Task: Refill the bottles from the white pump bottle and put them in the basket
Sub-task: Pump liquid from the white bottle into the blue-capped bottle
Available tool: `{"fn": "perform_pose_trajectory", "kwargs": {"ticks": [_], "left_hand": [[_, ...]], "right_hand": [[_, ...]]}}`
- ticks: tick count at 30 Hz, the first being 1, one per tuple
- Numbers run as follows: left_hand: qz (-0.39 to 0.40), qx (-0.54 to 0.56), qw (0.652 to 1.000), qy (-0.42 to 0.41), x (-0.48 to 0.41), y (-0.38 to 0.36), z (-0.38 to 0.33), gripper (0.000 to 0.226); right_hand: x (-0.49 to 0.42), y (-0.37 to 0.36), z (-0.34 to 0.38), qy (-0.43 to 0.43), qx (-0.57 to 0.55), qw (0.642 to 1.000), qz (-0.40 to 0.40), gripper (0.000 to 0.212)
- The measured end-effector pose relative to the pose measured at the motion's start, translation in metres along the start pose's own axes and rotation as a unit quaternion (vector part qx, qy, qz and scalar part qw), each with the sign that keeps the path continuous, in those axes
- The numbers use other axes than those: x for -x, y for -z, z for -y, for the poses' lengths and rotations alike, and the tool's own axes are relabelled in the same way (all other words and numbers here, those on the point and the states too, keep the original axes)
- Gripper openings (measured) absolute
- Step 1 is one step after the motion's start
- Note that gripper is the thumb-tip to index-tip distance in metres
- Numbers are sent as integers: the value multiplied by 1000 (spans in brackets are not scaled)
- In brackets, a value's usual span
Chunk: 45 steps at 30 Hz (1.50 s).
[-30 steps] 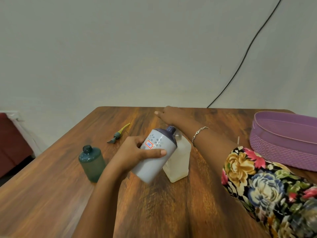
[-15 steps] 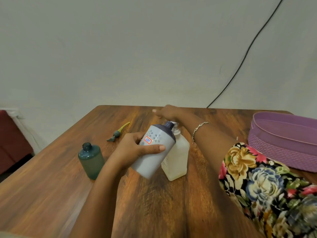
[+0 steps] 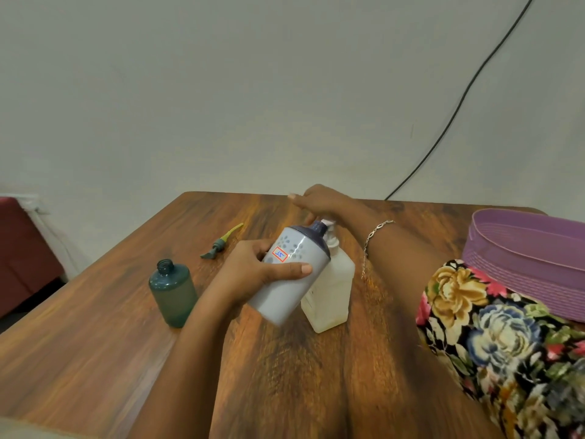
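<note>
1. The wood of the table (image 3: 300,391) near the person, between the two arms, is open; a hand can slide through.
2. On the left stands the green bottle (image 3: 173,293), with a small pump top (image 3: 221,242) lying behind it; wood shows around both.
3. The grey bottle (image 3: 285,280) and white pump bottle (image 3: 329,289) block the middle.
4. The arm with the flowery sleeve (image 3: 474,312) lies between them and the purple basket (image 3: 522,258).

The grey bottle (image 3: 285,280) bears a red-bordered sticker (image 3: 279,254) whose blue scrawl is unreadable.

Pump bottle (image 3: 336,280) top partly hidden behind grey bottle (image 3: 281,299) — basket (image 3: 522,231) cropped.
</note>
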State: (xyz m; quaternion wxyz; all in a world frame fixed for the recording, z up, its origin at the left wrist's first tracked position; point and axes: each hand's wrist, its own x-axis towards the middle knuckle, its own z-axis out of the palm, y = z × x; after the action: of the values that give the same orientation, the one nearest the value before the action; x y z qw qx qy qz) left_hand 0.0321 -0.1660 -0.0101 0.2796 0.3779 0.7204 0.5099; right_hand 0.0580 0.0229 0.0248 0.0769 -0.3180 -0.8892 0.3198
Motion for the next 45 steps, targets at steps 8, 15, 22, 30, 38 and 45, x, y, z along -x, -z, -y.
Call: {"fn": "perform_pose_trajectory", "kwargs": {"ticks": [8, 15, 22, 30, 38, 45], "left_hand": [[14, -19, 1000, 18, 0, 1, 9, 46], [-2, -7, 1000, 18, 3, 1, 5, 30], [0, -13, 1000, 17, 6, 1, 5, 31], [14, 5, 999, 32, 6, -1, 10, 49], [-7, -3, 1000, 12, 8, 6, 7, 26], [-3, -8, 1000, 17, 5, 0, 12, 47]], "right_hand": [[-2, -17, -7, -36, 90, 995, 25, 51], [-2, -12, -4, -9, 23, 1000, -12, 47], [2, -15, -5, -36, 67, 997, -4, 51], [2, -21, -13, -49, 46, 998, 13, 51], [5, -10, -4, -36, 15, 999, 13, 54], [-1, -22, -13, -51, 129, 990, -9, 56]]}}
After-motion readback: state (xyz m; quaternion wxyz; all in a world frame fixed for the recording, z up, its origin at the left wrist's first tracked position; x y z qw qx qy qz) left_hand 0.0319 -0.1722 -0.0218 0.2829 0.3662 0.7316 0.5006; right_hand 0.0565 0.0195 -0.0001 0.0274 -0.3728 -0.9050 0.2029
